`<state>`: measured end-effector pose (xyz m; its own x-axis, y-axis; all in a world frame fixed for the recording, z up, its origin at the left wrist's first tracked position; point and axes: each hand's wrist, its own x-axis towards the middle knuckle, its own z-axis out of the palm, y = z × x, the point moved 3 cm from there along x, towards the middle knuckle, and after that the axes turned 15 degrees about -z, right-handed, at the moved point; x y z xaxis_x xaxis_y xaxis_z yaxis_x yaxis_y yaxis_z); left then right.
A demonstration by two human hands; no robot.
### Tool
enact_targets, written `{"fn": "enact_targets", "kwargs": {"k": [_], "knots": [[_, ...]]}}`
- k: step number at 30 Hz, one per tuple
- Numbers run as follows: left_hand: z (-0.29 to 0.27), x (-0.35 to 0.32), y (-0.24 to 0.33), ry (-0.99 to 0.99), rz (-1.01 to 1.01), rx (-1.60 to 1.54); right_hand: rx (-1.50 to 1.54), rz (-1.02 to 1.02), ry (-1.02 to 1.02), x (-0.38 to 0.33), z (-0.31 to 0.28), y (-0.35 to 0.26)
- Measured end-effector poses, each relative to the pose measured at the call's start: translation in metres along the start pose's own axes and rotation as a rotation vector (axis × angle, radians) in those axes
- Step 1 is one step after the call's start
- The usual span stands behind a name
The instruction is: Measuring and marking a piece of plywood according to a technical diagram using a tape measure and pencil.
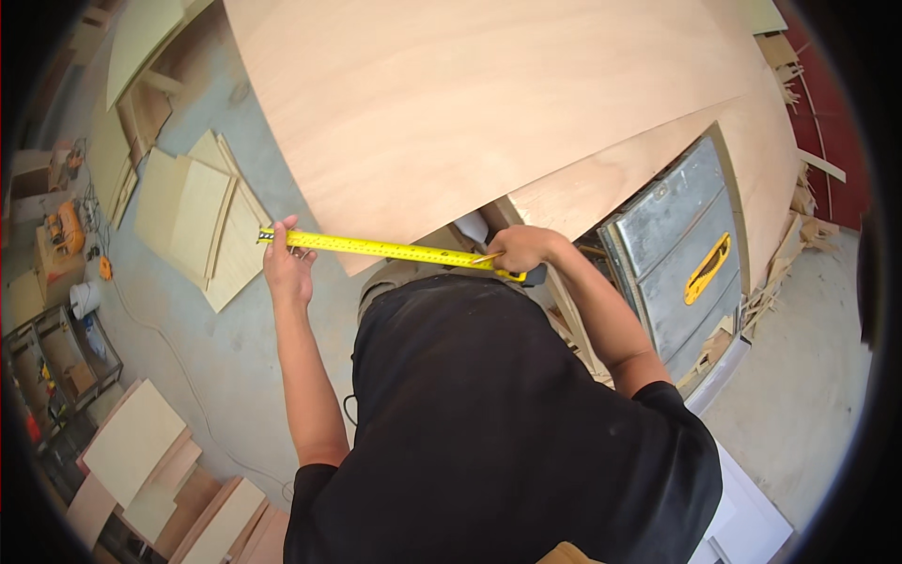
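A yellow tape measure is drawn out in front of my waist, along the near edge of a large plywood sheet. My left hand pinches the blade close to its free end, off the sheet's left corner. At the other end my right hand is closed around the tape measure, whose dark case shows only in part below the fingers. A thin pencil-like stick also pokes out of the right hand, lying over the blade; its kind is not plain.
At right stands a grey metal table saw with a yellow insert, beside the plywood. Thin boards lie on the floor at left, and more panels at lower left. A cord crosses the floor. Wood offcuts line the right.
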<state>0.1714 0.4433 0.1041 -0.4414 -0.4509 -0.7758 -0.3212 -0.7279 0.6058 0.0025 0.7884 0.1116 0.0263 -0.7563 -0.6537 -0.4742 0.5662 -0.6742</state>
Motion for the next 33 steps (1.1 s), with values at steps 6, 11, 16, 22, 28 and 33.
{"fn": "enact_targets", "kwargs": {"k": [6,11,16,22,28,33], "knots": [[0.026,0.004,-0.008,-0.111,0.026,0.157,0.055,-0.046,0.087,0.008,0.018,0.008],[0.032,0.029,-0.038,-0.077,0.172,0.475,0.031,0.008,0.039,0.010,0.031,0.008],[0.046,0.022,-0.027,-0.065,0.228,0.587,0.062,0.010,0.063,0.007,0.031,0.012],[0.044,0.027,-0.026,-0.103,0.243,0.559,0.107,0.035,0.072,0.008,0.032,0.013],[0.041,0.032,-0.027,-0.086,0.236,0.551,0.118,0.033,0.084,0.010,0.031,0.013],[0.039,0.033,-0.026,-0.076,0.215,0.531,0.100,0.044,0.080,0.012,0.030,0.013]]}}
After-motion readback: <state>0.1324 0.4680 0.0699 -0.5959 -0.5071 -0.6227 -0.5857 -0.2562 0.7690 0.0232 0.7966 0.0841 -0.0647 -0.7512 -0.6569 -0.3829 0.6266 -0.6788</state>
